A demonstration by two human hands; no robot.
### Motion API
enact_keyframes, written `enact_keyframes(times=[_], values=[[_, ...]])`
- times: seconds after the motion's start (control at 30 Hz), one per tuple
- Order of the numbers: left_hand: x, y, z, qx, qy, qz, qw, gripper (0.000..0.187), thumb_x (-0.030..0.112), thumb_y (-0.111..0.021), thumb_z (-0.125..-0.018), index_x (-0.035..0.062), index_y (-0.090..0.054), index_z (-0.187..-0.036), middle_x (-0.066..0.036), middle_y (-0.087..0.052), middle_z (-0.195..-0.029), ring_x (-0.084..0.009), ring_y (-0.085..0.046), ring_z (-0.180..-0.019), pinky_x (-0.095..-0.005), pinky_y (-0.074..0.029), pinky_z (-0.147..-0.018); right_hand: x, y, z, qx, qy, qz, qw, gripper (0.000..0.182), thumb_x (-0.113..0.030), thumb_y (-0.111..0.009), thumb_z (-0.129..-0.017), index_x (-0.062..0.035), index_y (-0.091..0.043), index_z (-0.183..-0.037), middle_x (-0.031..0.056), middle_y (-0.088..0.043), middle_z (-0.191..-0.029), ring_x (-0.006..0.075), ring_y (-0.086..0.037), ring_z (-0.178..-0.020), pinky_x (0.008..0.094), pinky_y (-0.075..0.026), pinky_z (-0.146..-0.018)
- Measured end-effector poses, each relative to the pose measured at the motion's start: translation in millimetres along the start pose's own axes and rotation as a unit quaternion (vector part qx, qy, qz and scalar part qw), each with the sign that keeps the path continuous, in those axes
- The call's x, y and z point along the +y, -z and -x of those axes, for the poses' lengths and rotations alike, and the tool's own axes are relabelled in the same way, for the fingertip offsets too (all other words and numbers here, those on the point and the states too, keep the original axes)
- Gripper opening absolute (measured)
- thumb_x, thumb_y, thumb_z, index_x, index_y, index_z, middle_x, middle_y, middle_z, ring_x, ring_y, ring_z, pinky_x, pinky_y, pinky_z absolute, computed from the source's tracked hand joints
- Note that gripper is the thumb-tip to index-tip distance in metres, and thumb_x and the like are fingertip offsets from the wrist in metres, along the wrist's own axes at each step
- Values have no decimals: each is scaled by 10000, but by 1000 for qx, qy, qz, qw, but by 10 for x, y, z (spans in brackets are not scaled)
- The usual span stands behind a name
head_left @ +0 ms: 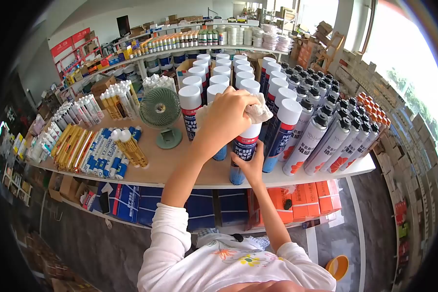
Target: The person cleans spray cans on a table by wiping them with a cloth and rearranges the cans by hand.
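My right hand (253, 166) is wrapped round the lower part of a blue spray can (243, 152) with a white cap, standing near the table's front edge. My left hand (227, 117) grips a pale cloth (259, 109) over the top of that can, hiding most of its cap. Just right of it a similar can (282, 134) stands slightly tilted in view. More white-capped cans (191, 104) stand in rows behind my hands.
A green desk fan (160, 109) stands left of the cans, with sealant tubes (102, 152) farther left. Silver cans with black tops (312, 138) crowd the right side. Blue boxes (153, 207) and orange boxes (301, 200) sit under the table (199, 180). A yellow bucket (338, 267) is on the floor.
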State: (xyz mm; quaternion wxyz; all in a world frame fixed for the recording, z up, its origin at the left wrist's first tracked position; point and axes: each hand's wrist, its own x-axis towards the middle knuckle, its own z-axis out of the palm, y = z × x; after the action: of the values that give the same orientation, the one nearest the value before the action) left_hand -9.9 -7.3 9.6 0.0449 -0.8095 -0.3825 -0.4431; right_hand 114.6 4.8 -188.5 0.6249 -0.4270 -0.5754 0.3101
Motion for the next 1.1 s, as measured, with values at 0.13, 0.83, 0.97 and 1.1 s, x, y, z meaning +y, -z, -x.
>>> enact_keyframes(times=[0.13,0.83,0.97,1.1], values=[[-63,4,-9,-10,-24,53,998,386,-130,-487,-673,19,-717,-945,-129,-698,-955,-330,-578,-862,-384,-488,-794,-58,230,-195,-164,7,-142,976,741,-217,-850,-727,34,-445,-1293,154,-594,-1182,206,-561,-1113,354,-443,-975],[-224,-190,189,102,-4,34,994,440,-159,-505,-677,30,-705,-1021,-130,-681,-992,-350,-560,-880,-419,-492,-807,-261,-68,-70,105,3,63,993,700,-250,-884,-662,39,-432,-1112,198,-516,-1032,334,-517,-989,430,-428,-880],[-231,-156,414,120,29,52,991,449,-187,-509,-660,12,-684,-1023,-132,-673,-1002,-353,-565,-891,-421,-486,-808,-286,-136,-51,159,51,148,975,714,-263,-872,-664,46,-437,-1139,196,-510,-1053,353,-483,-1001,457,-402,-881],[-2,-77,535,156,46,-5,987,453,-187,-517,-655,52,-716,-984,-103,-685,-1061,-295,-581,-902,-370,-480,-811,-288,-168,-37,174,38,167,970,701,-272,-866,-667,53,-456,-1135,190,-501,-1059,364,-467,-995,464,-391,-873]])
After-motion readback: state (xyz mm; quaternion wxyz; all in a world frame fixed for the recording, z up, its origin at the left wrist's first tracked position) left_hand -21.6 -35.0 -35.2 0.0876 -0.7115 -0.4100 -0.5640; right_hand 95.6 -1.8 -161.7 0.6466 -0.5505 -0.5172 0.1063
